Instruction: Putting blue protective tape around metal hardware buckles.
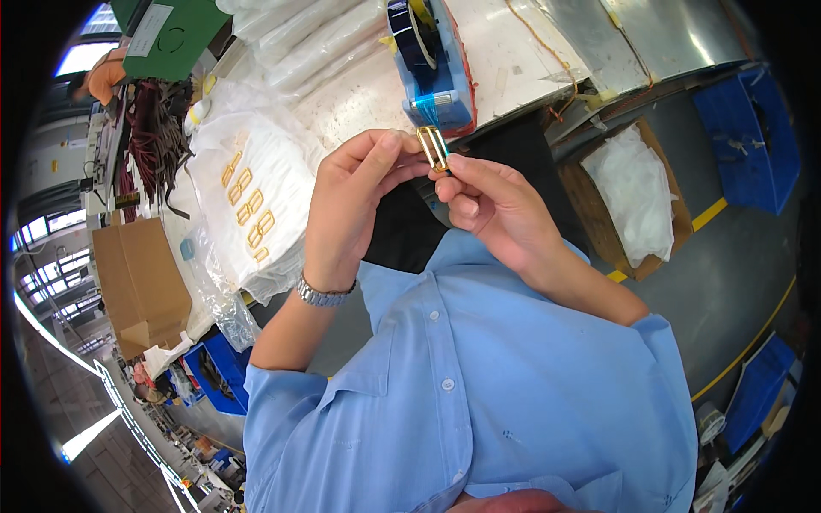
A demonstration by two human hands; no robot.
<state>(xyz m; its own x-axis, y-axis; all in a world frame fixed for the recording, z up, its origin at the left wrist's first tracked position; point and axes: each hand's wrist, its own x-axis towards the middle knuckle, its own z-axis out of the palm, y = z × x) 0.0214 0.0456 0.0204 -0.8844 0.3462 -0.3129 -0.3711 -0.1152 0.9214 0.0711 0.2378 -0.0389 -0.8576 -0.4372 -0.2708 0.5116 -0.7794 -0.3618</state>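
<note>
Both of my hands hold a small gold rectangular buckle (433,147) up in front of me. My left hand (352,203), with a metal watch at the wrist, pinches its left side. My right hand (489,208) grips its lower end between thumb and fingers. Just beyond the buckle stands a blue tape dispenser (433,61) with a dark roll, on the metal-topped table (513,51). To the left, several more gold buckles (248,205) lie in rows on a white padded sheet (282,171).
A cardboard box (141,282) sits at the left, and another cardboard box (637,192) lined with white plastic stands on the floor at the right. Blue crates (753,141) are at the far right. A person in orange (107,73) is at the top left.
</note>
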